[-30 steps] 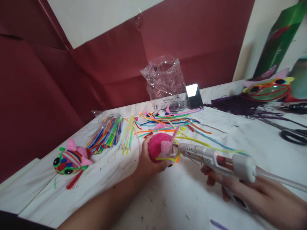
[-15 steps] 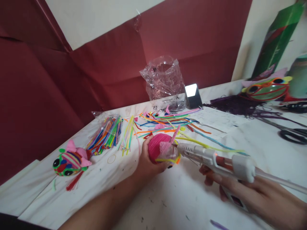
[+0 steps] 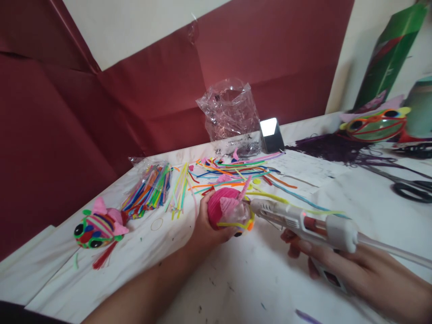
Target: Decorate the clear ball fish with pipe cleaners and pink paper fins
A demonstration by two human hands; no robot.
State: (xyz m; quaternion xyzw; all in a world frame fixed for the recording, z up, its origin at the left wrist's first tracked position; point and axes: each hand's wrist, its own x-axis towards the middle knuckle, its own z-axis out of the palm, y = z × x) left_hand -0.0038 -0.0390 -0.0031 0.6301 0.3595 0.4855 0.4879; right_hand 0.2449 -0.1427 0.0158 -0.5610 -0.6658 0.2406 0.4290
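My left hand (image 3: pixel 209 229) is closed around a pink pipe-cleaner fish (image 3: pixel 218 211), low over the table. The fish has light pink fins, a yellow strip, an orange bit and a clear patch of bare body. In my right hand (image 3: pixel 340 265) is a white glue gun (image 3: pixel 286 216), its nozzle at the fish's right side by an upright pink fin. A clear glue stick (image 3: pixel 394 247) sticks out of the gun's back end. Whether glue is coming out is too small to tell.
A finished-looking colourful fish (image 3: pixel 99 225) lies left, near bagged pipe cleaners (image 3: pixel 148 191). Loose pipe cleaners (image 3: pixel 229 173) spread behind my hands, before a phone (image 3: pixel 272 135) and clear plastic bag (image 3: pixel 231 112). Scissors (image 3: pixel 411 189) and another fish craft (image 3: pixel 378 126) are at right.
The pink fish has tilted slightly in my left hand, and its fins have shifted a little to the left. The glue gun has moved only slightly and its nozzle stays by the fish.
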